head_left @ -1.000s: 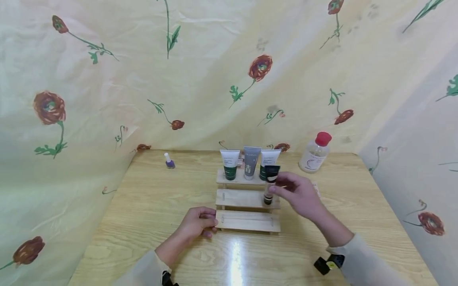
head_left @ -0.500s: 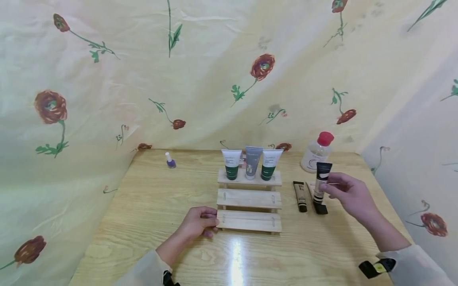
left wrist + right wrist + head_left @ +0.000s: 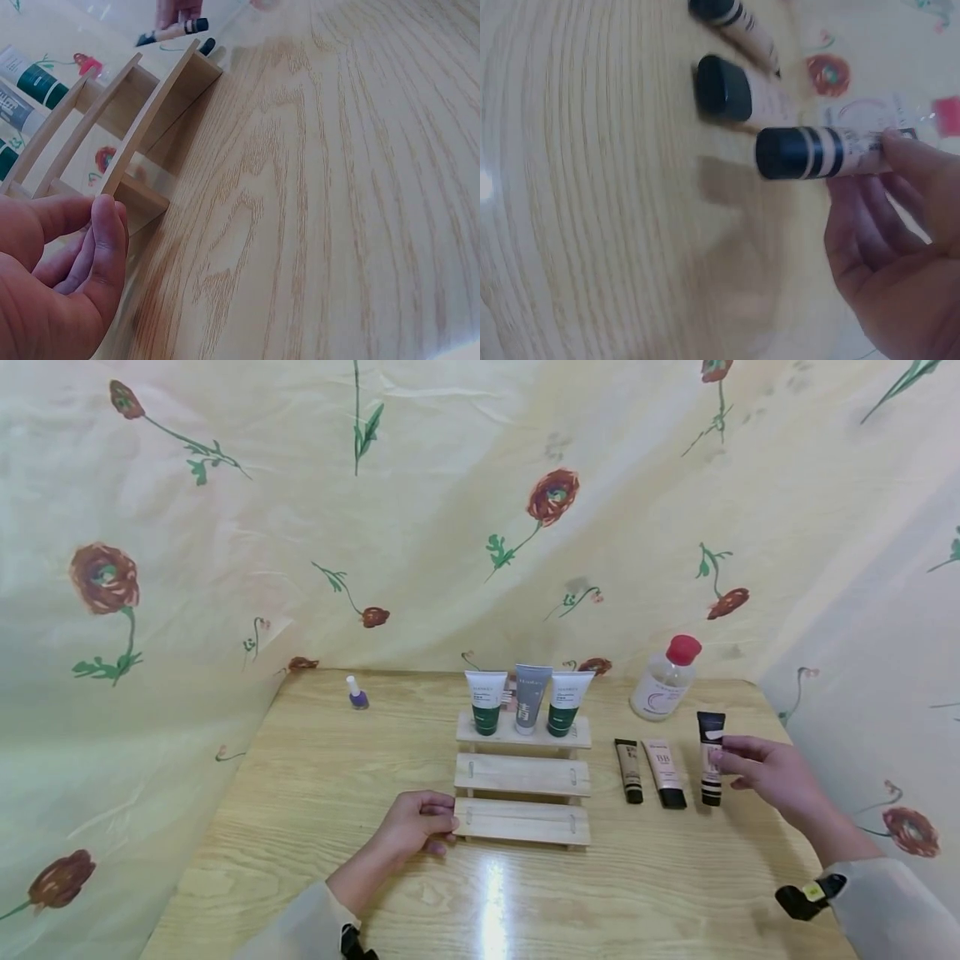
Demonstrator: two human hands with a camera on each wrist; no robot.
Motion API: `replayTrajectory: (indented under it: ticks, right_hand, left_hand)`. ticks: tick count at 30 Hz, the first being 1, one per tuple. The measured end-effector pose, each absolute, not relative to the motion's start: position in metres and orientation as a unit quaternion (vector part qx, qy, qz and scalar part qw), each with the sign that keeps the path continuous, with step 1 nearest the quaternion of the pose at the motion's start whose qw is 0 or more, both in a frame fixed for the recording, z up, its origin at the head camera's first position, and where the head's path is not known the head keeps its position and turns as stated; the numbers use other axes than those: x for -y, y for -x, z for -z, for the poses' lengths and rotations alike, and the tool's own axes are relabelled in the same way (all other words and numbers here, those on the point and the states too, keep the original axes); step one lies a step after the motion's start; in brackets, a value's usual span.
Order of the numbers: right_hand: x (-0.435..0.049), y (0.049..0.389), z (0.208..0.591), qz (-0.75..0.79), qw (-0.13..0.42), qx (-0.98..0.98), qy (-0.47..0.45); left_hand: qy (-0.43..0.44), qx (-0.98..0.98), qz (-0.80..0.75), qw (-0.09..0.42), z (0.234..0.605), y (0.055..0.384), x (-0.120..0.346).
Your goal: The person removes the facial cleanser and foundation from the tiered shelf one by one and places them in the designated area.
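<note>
My left hand (image 3: 416,825) pinches the left end of the lowest step of a three-tier wooden rack (image 3: 522,823); the left wrist view shows thumb and fingers on the board's edge. On the rack's top step stand two white-and-green tubes (image 3: 487,703) with a grey tube (image 3: 531,697) between them. To the right, my right hand (image 3: 776,777) pinches a beige cosmetic tube (image 3: 711,760) with black bands and a black cap, cap end down. In the right wrist view the tube appears a little above the table.
Left of the held tube lie a pink BB cream tube (image 3: 663,772) and a small beige tube (image 3: 629,771). A clear bottle with a red cap (image 3: 666,681) stands behind them. A purple nail polish bottle (image 3: 357,695) is at back left.
My right hand has carried the black-capped tube from the rack's middle step rightward, past the two lying tubes. My left hand has stayed on the rack.
</note>
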State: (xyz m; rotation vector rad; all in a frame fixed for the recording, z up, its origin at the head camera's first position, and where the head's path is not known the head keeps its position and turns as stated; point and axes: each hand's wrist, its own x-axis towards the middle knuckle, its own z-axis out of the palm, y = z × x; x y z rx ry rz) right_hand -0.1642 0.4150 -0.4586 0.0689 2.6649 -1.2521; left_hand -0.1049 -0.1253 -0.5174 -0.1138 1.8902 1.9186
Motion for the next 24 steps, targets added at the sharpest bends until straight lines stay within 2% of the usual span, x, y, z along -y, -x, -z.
replayTrajectory:
  ticks: [11, 24]
  right_hand:
    - [-0.429, 0.178, 0.481, 0.394, 0.173, -0.901, -0.057]
    - [-0.436, 0.184, 0.491, 0.372, 0.184, -0.906, -0.086]
  left_hand:
    - [0.046, -0.688, -0.691, 0.217, 0.518, 0.107, 0.124]
    - [0.049, -0.693, -0.685, 0.217, 0.513, 0.103, 0.123]
